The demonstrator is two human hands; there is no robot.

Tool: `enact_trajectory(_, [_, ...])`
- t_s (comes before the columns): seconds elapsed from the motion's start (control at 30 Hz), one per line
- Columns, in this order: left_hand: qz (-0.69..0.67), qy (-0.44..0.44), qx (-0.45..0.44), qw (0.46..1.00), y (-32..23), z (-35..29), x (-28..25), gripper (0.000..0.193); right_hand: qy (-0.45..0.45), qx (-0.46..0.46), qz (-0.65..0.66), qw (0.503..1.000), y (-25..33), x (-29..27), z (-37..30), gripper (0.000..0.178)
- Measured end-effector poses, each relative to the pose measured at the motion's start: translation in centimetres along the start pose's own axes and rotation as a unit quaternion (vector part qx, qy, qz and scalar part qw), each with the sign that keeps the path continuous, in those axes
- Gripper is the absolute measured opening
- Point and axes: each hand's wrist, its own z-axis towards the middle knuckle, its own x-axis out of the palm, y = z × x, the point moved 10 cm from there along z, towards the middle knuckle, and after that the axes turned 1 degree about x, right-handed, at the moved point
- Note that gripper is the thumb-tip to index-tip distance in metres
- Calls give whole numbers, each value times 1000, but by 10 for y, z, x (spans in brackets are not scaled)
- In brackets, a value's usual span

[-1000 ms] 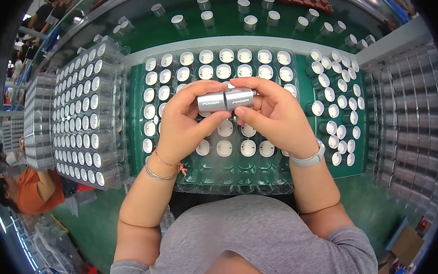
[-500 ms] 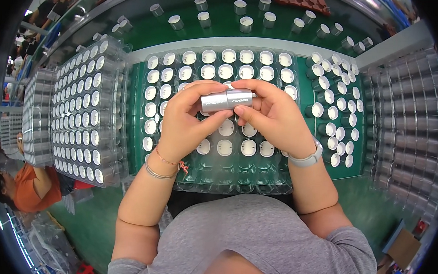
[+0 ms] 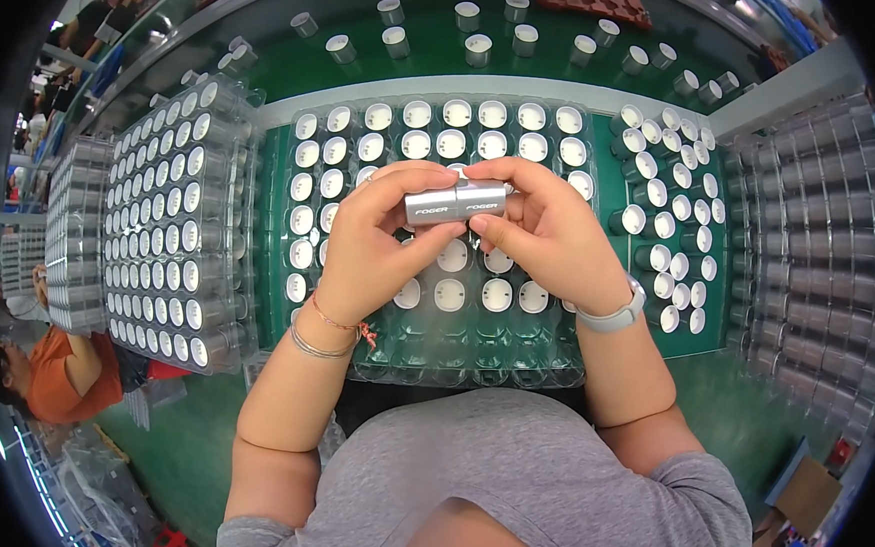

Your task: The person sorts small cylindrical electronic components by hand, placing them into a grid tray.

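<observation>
Left silver cylinder [image 3: 433, 206] pinched by left hand [image 3: 368, 237], right cylinder [image 3: 482, 198] by right hand [image 3: 557, 239], butted end to end between hands, held over clear tray [image 3: 494, 353]

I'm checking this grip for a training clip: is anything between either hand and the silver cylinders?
Nothing visible is. The left hand grips the left silver cylinder directly, and the right hand the right silver cylinder. The clear tray is beneath the hands, not between.
</observation>
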Motion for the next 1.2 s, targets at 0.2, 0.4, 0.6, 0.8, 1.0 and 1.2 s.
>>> enact_trajectory(0.2, [-67,7,-19,998,4,-1,-1,30,-7,-41,20,999,10,2,1,32])
enact_trajectory(0.4, [51,-3,-55,997,17,-2,-9,37,-63,-42,-19,997,13,-12,-1,26])
enact_trajectory(0.6, [-47,-97,-77,991,10,1,-16,40,-105,-108,-2,989,20,-17,-3,37])
enact_trajectory(0.8, [-77,-52,-117,989,20,1,-13,41,-66,-144,-48,986,20,-13,-1,43])
enact_trajectory(1.0, [-36,-45,-6,998,5,2,-9,51,-63,-127,-138,980,28,-10,-2,35])
enact_trajectory(1.2, [-3,-26,-12,1000,-2,2,-1,72,-46,-154,-149,976,28,-7,-1,39])
